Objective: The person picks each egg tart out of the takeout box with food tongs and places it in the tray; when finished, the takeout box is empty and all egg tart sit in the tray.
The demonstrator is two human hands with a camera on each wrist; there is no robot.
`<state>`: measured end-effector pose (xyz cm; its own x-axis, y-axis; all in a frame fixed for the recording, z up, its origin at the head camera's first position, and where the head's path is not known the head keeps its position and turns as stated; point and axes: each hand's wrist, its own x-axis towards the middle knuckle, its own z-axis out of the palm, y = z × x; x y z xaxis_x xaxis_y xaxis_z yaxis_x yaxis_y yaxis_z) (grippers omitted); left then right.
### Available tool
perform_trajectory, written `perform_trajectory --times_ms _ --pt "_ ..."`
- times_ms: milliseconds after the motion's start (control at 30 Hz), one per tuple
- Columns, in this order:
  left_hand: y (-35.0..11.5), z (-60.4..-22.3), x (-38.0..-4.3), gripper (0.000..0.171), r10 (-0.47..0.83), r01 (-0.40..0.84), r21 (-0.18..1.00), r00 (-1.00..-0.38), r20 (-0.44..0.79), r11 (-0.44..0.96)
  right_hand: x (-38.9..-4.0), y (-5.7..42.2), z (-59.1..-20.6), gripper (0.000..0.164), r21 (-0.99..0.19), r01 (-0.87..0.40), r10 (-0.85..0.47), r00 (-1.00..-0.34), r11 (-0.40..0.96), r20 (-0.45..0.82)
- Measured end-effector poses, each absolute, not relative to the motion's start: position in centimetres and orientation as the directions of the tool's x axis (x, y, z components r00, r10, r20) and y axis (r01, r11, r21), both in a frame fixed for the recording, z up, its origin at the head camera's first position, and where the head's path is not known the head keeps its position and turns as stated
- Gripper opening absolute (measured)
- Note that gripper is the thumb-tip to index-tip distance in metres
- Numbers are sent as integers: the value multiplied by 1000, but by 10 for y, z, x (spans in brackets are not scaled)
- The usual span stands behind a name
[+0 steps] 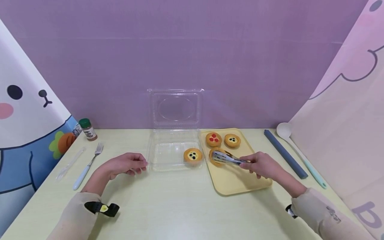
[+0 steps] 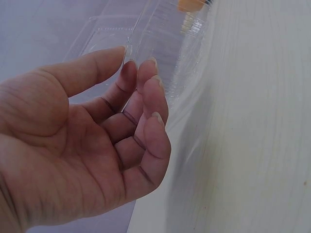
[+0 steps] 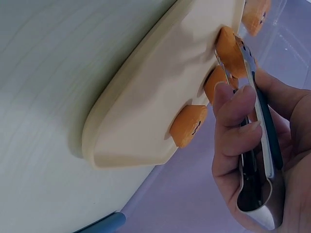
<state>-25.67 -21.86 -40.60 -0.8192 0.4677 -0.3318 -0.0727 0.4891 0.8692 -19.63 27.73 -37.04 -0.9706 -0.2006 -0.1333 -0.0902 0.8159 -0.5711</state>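
My right hand (image 1: pixel 261 164) grips metal tongs (image 3: pixel 266 141) with dark handle strips. Their tips stand around an egg tart (image 3: pixel 230 51) at the left side of the yellow tray (image 1: pixel 228 186). A red-topped tart (image 1: pixel 213 139) and a dark-dotted tart (image 1: pixel 232 140) sit at the tray's far end. To the left lies an open clear plastic container (image 1: pixel 168 148), its lid (image 1: pixel 176 108) upright behind. One dark-dotted tart (image 1: pixel 193 155) rests in its right part. My left hand (image 1: pixel 127 164) pinches the container's near left edge between thumb and forefinger, the other fingers curled.
At the left are a green-capped jar (image 1: pixel 88 129), a clear plastic fork (image 1: pixel 70 164) and a blue-handled fork (image 1: pixel 88 166). Right of the tray lie a dark blue rod (image 1: pixel 285 154) and a white spoon with a mint handle (image 1: pixel 300 151). A purple backdrop (image 1: pixel 180 50) rises behind the table.
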Motion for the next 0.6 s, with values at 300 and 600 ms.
perform_trajectory --times_ms 300,600 --pt "-219 -406 -257 34 467 -70 869 -820 -330 490 -191 275 -360 53 -417 -80 -131 -987 905 -96" --pt "-219 -406 -256 35 467 -71 869 -820 -330 489 -191 277 -356 57 -346 -88 -111 -993 934 -48"
